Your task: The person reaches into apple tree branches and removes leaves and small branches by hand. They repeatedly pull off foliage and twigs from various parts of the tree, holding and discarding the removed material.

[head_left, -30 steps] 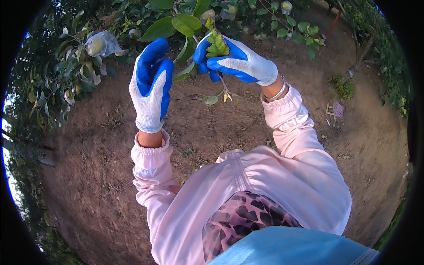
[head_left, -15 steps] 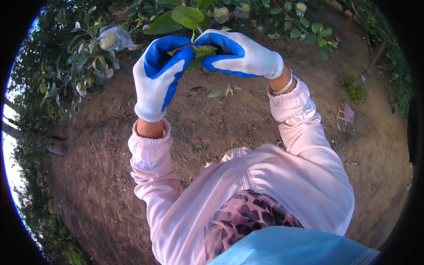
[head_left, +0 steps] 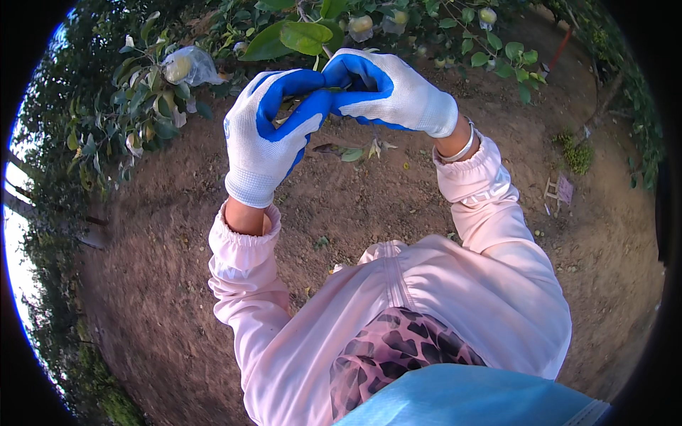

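Observation:
Both my hands wear white knit gloves with blue coated palms and fingers. They are raised at the top middle, fingertips meeting under a leafy apple twig (head_left: 327, 52). My left hand (head_left: 280, 124) is closed, thumb and fingers pinched toward the right hand; a bit of leaf shows in its curl. My right hand (head_left: 394, 92) is closed too, its fingers bent round the lower end of the twig. What lies between the fingertips is mostly hidden by the gloves. Broad green leaves (head_left: 305, 37) stand just above the hands.
A bagged pale apple (head_left: 179, 67) hangs at the upper left, and more bagged apples (head_left: 360, 27) hang behind the hands. Leafy branches (head_left: 508, 57) reach in from the upper right. Below is bare brown soil (head_left: 355, 192) with fallen leaves; a small stool (head_left: 558, 190) stands at right.
My left hand has shifted right and slightly down, its fingertips now touching the right hand's. The yellowish-green leaf that showed between the hands is now mostly covered by the fingers.

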Tool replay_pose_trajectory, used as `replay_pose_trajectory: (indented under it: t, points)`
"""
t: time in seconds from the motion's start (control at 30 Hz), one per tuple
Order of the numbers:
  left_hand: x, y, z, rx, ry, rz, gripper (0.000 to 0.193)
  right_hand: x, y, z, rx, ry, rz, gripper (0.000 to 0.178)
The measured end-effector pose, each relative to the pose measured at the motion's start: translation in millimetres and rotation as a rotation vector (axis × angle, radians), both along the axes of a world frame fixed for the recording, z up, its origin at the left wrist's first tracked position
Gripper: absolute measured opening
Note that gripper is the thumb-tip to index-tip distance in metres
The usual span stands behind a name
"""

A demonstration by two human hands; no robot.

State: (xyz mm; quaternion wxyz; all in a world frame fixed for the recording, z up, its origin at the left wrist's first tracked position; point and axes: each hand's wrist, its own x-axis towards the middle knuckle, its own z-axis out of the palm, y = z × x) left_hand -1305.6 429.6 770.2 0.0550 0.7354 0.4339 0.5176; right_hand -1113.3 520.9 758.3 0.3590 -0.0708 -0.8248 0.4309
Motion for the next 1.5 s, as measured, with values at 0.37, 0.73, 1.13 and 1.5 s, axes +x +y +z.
replay_pose_trajectory:
  t: [0.37, 0.73, 1.13, 1.5]
  points:
    - [2, 4, 7, 0.398, 0.584, 0.198, 0.032, 1, 2, -2, 0.380, -0.018, -0.182, 0.028]
    - [5, 15, -27, -0.106, -0.508, -0.156, 0.028, 10, -3, -7, -0.036, 0.026, -0.056, 0.029]
    - [10, 10, -25, -0.044, -0.186, -0.097, 0.024, 13, -1, -11, 0.007, 0.044, -0.088, 0.029]
    - [5, 24, -36, -0.260, -0.694, -0.388, 0.042, 20, -3, -8, -0.219, 0.150, 0.010, 0.030]
